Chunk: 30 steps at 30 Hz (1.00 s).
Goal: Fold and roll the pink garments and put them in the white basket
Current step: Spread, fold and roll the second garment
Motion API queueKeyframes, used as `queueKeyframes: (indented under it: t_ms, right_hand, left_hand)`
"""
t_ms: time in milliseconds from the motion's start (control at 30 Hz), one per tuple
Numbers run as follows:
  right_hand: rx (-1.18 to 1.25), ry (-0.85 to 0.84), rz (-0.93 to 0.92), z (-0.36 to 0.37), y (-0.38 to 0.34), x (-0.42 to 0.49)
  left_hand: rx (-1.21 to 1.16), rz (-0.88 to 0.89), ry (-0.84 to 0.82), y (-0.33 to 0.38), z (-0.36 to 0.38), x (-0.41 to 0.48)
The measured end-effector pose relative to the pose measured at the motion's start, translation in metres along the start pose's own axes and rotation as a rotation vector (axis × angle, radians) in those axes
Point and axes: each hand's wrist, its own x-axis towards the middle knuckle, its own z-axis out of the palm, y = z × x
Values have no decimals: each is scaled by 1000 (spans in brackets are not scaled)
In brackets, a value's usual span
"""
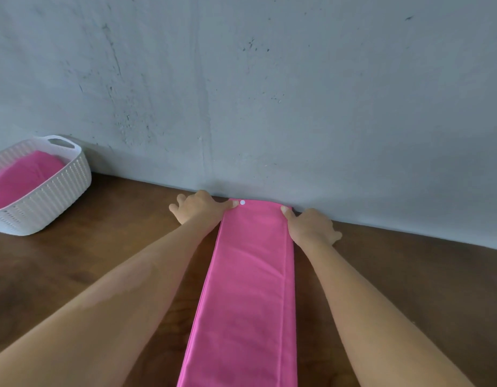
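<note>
Handling: the pink garment (247,289) looked light, soft and limp. It would likely sag if lifted by one end, so the two far corners seemed the best places to take hold and roll from.
Position: it lay on the wooden table (409,275) as a long narrow strip, with its far end at the foot of the grey wall (269,93).
Cloth: smooth and matte, with a lengthwise crease near the right edge and stacked layers showing along the left.
Button (242,202): small, round and white, on the far edge.
Left hand (201,209): thumb lay on the far left corner and the fingers were loosely curled beside the cloth; I could not tell whether it pinched.
Right hand (311,226): one fingertip lay on the far right corner; its grip was equally unclear.
White basket (46,196): plastic with a woven-pattern wall and a loop handle. It stood well apart to the left and held a rolled pink bundle (21,177).
Surfaces: the table was dark and smooth, the wall rough and scuffed.
</note>
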Motion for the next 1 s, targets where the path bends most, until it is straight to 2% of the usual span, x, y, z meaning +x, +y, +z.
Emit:
queueKeyframes:
  t_ms: [233,367,467,700,833,1000]
  right_hand:
    - [-33,-89,-97,8,19,-42]
    - [-14,-50,-137,9,39,-76]
    - [21,-59,-144,5,53,-99]
    - [57,-119,-194,3,84,-158]
    - [113,-125,-166,3,101,-201]
    - [164,-81,-86,10,119,-256]
  left_hand:
    - [68,156,-83,-11,-9,-18]
    - [-35,281,-7,-19,-10,-58]
    - [-12,520,50,-30,-3,-93]
    - [214,1065,-93,-46,17,-135]
    - [271,1090,-207,-49,25,-133]
    - [312,1102,-153,-55,33,-129]
